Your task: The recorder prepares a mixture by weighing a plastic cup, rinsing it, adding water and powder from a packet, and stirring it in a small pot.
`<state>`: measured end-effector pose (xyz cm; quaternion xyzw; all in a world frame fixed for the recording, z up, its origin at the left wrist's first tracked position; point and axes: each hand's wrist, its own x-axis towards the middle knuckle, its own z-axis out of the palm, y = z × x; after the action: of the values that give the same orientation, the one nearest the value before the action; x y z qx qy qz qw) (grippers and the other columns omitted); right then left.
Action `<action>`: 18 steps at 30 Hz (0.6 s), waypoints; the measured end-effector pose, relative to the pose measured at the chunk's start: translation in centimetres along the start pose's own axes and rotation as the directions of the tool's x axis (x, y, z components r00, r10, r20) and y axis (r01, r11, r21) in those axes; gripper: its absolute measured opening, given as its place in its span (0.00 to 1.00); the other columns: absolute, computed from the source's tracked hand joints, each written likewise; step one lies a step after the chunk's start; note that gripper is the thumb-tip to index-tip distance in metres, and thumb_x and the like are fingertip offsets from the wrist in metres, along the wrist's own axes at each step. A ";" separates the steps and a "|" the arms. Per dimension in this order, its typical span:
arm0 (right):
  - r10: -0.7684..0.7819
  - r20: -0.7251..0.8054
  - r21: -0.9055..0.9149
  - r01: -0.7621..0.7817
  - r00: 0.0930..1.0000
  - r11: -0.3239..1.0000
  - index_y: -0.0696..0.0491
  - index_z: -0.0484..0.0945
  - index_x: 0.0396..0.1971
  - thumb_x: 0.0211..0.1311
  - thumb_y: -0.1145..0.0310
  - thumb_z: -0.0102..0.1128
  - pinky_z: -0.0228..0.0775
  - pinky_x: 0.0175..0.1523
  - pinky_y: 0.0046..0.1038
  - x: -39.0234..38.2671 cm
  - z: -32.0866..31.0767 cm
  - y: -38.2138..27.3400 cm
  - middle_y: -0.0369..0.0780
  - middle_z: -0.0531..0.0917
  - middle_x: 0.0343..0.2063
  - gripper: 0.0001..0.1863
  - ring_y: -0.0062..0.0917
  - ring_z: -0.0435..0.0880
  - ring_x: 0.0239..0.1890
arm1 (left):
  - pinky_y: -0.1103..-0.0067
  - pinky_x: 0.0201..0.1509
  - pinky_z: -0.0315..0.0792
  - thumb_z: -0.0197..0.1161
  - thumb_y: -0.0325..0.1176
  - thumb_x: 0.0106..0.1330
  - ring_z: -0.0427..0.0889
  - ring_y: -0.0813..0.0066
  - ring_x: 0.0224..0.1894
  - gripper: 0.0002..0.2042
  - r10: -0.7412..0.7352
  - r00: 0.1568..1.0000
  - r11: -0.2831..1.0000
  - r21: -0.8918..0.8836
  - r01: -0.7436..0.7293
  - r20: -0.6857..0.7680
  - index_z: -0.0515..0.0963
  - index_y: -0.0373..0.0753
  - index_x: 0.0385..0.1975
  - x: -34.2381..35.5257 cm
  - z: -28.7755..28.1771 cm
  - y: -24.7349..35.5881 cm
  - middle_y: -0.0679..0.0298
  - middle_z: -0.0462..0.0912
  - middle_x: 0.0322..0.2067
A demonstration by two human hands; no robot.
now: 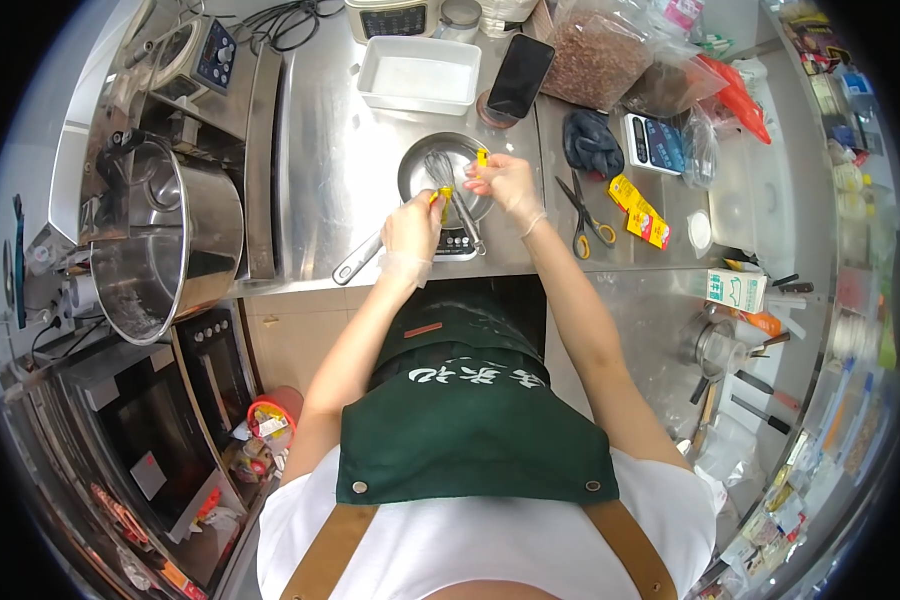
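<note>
Both of my hands wear thin clear gloves and are raised over a metal pan (407,170). My left hand (410,235) pinches a small yellow sachet (442,194) above the pan's near side. Between the fingertips of my right hand (508,188) is a small yellow piece (482,157), apart from the sachet; it looks like a torn-off strip. A wire whisk (462,213) lies in the pan, its handle leaning over the near rim. The pan rests on a kitchen scale (456,244), and its long handle (356,262) points to the near left.
Scissors (583,215), flat yellow sachets (640,212), a dark crumpled cloth (592,145) and a second scale (655,145) lie to the right. Behind the pan stand a white tray (419,76) and a propped phone (521,77). A large mixing bowl (210,235) is at left.
</note>
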<state>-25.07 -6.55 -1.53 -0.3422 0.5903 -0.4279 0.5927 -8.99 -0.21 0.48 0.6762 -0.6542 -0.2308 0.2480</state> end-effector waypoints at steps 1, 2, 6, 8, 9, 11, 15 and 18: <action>-0.016 -0.005 -0.046 0.016 1.000 0.999 0.63 0.77 0.30 0.56 0.78 0.51 0.70 0.30 0.17 0.0 0.3 -0.2 0.43 0.82 0.28 0.06 0.22 0.81 0.27 | 0.61 0.32 0.71 0.54 0.34 0.61 0.79 0.49 0.28 0.07 -0.055 0.998 0.998 -0.032 0.056 0.038 0.77 0.39 0.32 0.5 0.1 -0.1 0.47 0.78 0.21; -0.017 -0.004 -0.045 0.017 1.000 0.999 0.63 0.77 0.30 0.56 0.78 0.51 0.70 0.30 0.17 -0.2 0.3 -0.4 0.43 0.82 0.28 0.06 0.22 0.81 0.27 | 0.59 0.35 0.70 0.52 0.37 0.64 0.78 0.46 0.29 0.11 -0.120 0.989 0.987 -0.093 0.128 0.088 0.76 0.35 0.30 1.0 -0.2 0.1 0.44 0.78 0.23; -0.217 0.185 -0.330 0.269 0.958 0.905 0.60 0.76 0.42 0.56 0.82 0.48 0.73 0.35 0.20 -2.0 -0.3 -0.2 0.38 0.81 0.30 0.13 0.18 0.80 0.28 | 0.68 0.24 0.72 0.50 0.38 0.61 0.81 0.59 0.21 0.16 -0.266 0.914 0.801 -0.457 0.386 0.305 0.75 0.28 0.30 4.1 2.2 -2.5 0.48 0.79 0.20; -0.429 0.340 -0.525 0.548 0.836 0.651 0.54 0.75 0.47 0.55 0.80 0.52 0.72 0.34 0.22 -3.2 -0.6 -0.1 0.38 0.79 0.27 0.18 0.20 0.79 0.27 | 0.71 0.21 0.71 0.50 0.37 0.60 0.79 0.64 0.18 0.16 -0.292 0.880 0.734 -0.502 0.457 0.374 0.76 0.27 0.30 5.7 2.8 -2.5 0.51 0.79 0.19; -0.429 0.345 -0.524 0.551 0.835 0.650 0.54 0.75 0.47 0.55 0.80 0.52 0.72 0.34 0.22 -3.8 -0.5 -0.2 0.38 0.79 0.27 0.18 0.20 0.79 0.27 | 0.74 0.18 0.70 0.49 0.35 0.60 0.77 0.69 0.15 0.15 -0.313 0.840 0.658 -0.537 0.528 0.442 0.76 0.27 0.30 6.3 3.0 -2.6 0.54 0.79 0.19; -0.540 0.358 -0.560 0.638 0.762 0.528 0.53 0.76 0.43 0.51 0.78 0.56 0.71 0.35 0.34 -4.5 -0.3 -0.2 0.44 0.77 0.28 0.16 0.39 0.79 0.30 | 0.76 0.17 0.68 0.49 0.34 0.59 0.73 0.72 0.12 0.14 -0.309 0.821 0.614 -0.558 0.558 0.480 0.77 0.26 0.29 7.4 3.3 -1.8 0.56 0.79 0.19; -0.621 0.347 -0.656 0.655 0.703 0.375 0.53 0.77 0.40 0.50 0.76 0.58 0.71 0.35 0.35 -3.9 -0.1 1.5 0.44 0.77 0.28 0.14 0.40 0.79 0.30 | 0.86 0.14 0.62 0.52 0.36 0.62 0.69 0.81 0.12 0.12 -0.268 0.686 0.655 -0.394 0.645 0.677 0.76 0.33 0.28 9.2 3.4 -0.8 0.63 0.77 0.20; -0.572 0.335 -0.761 0.573 0.749 0.305 0.53 0.77 0.35 0.50 0.75 0.57 0.71 0.34 0.37 -3.6 -0.3 2.3 0.43 0.77 0.28 0.10 0.41 0.79 0.30 | 0.82 0.17 0.65 0.51 0.36 0.62 0.71 0.79 0.12 0.13 -0.260 0.653 0.683 -0.343 0.645 0.712 0.77 0.32 0.25 10.0 3.1 -0.1 0.61 0.78 0.18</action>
<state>-24.90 -2.36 -2.16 -0.7651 0.5568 -0.2775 0.1660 -10.48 -10.30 -1.87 0.6044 -0.3947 -0.6771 0.1429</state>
